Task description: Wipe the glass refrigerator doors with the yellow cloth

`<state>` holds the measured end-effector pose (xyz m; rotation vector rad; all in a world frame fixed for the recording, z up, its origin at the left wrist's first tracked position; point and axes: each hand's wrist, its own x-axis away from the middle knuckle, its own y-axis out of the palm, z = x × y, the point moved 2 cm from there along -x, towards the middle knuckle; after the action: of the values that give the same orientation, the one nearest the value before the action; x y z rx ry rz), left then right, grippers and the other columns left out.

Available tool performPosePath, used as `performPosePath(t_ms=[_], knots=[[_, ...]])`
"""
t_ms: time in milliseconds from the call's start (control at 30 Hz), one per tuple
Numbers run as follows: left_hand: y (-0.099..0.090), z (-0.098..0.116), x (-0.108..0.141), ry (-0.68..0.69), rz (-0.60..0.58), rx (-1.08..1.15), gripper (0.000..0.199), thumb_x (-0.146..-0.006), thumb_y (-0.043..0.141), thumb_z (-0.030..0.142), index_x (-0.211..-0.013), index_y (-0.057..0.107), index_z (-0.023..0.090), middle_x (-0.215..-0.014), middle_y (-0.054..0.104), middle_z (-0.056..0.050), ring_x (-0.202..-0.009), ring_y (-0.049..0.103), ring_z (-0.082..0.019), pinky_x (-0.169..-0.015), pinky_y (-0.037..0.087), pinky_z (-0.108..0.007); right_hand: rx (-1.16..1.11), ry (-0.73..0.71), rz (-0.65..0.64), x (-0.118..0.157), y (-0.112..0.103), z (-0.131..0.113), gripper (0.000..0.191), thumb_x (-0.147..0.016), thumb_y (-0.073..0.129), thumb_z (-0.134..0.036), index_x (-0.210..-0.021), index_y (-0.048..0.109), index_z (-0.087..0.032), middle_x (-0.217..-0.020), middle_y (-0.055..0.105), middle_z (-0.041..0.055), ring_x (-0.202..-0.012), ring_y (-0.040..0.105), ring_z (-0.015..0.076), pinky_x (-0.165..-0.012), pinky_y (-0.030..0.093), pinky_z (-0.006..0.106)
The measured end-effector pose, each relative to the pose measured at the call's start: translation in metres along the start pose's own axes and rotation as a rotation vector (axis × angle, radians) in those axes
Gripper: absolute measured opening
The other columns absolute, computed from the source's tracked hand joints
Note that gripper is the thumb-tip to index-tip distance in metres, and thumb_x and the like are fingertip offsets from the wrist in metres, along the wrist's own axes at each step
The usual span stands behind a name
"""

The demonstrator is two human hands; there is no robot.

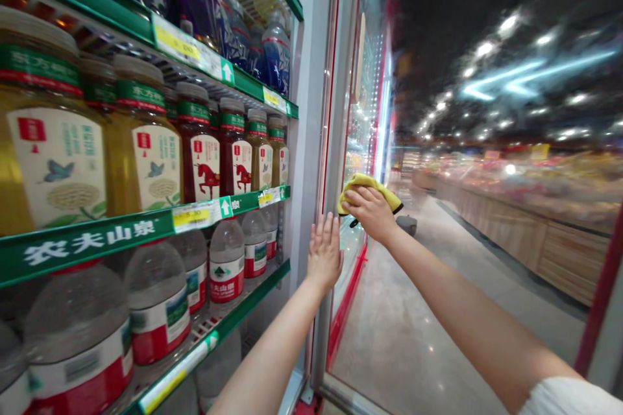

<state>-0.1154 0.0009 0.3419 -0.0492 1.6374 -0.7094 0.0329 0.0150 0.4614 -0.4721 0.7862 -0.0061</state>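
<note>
My right hand (368,207) presses a yellow cloth (389,194) with dark edging against the glass door (357,142) of a drinks cooler. The fingers are bent over the cloth, and part of it bunches out beyond them. Just left of it and a little lower, my left hand (325,253) lies flat on the door's frame (318,311) near its hinge side, fingers stretched out and holding nothing. The door stands swung out from the cooler.
Cooler shelves on the left hold tea bottles (148,142), large water bottles (158,305) and blue drink bottles (276,55). Green price rails (97,240) edge the shelves. Beyond the door are a grey shop floor (467,311) and a wooden display counter (545,240), blurred.
</note>
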Motion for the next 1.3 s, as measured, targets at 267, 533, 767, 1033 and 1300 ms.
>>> performPosePath(t_ms=[267,533,767,1033,1300], knots=[[-0.004,-0.007,-0.002,-0.057,-0.007,-0.033,0.095,-0.085,0.045,0.004,-0.164,-0.007,0.016,-0.172,0.011,-0.014,-0.159,0.0,-0.029,-0.128,0.02,-0.057,0.009,-0.024,-0.026,-0.009,0.002,0.001,0.025,-0.103,0.05,-0.026,-0.106,0.075,-0.027,-0.121,0.069,0.0046,-0.117,0.054,0.0227,-0.101,0.043,0.039],[-0.009,-0.008,-0.006,-0.042,0.019,-0.03,0.103,-0.081,0.045,-0.001,-0.162,-0.017,0.018,-0.172,0.01,-0.014,-0.159,0.001,-0.03,-0.127,0.021,-0.058,0.122,0.083,0.014,0.006,0.005,-0.01,0.027,-0.101,0.051,-0.022,-0.12,0.068,-0.027,-0.128,0.068,0.0067,-0.117,0.055,0.0265,-0.097,0.043,0.042],[-0.011,-0.003,-0.015,-0.004,0.002,-0.008,0.104,-0.079,0.047,-0.002,-0.163,-0.013,0.017,-0.172,0.011,-0.016,-0.158,-0.002,-0.029,-0.127,0.021,-0.058,0.121,0.212,0.034,-0.01,0.002,0.004,0.034,-0.104,0.045,-0.024,-0.132,0.064,-0.028,-0.142,0.061,0.0089,-0.127,0.051,0.0274,-0.107,0.038,0.046],[-0.005,0.003,-0.028,0.0,0.024,-0.005,0.094,-0.084,0.043,0.001,-0.163,-0.007,0.013,-0.171,0.013,-0.016,-0.158,-0.001,-0.026,-0.127,0.024,-0.055,0.127,-0.028,0.023,0.009,0.005,0.004,0.034,-0.099,0.057,-0.022,-0.132,0.065,-0.025,-0.147,0.061,0.0056,-0.136,0.05,0.0279,-0.115,0.033,0.048],[0.004,0.012,-0.045,0.002,0.118,0.0,0.091,-0.089,0.042,0.004,-0.163,-0.01,0.014,-0.171,0.01,-0.016,-0.158,-0.001,-0.026,-0.127,0.025,-0.055,0.181,0.19,0.119,0.038,-0.005,0.004,0.045,-0.1,0.05,-0.016,-0.144,0.056,-0.022,-0.154,0.053,0.0115,-0.142,0.046,0.0299,-0.116,0.033,0.052]])
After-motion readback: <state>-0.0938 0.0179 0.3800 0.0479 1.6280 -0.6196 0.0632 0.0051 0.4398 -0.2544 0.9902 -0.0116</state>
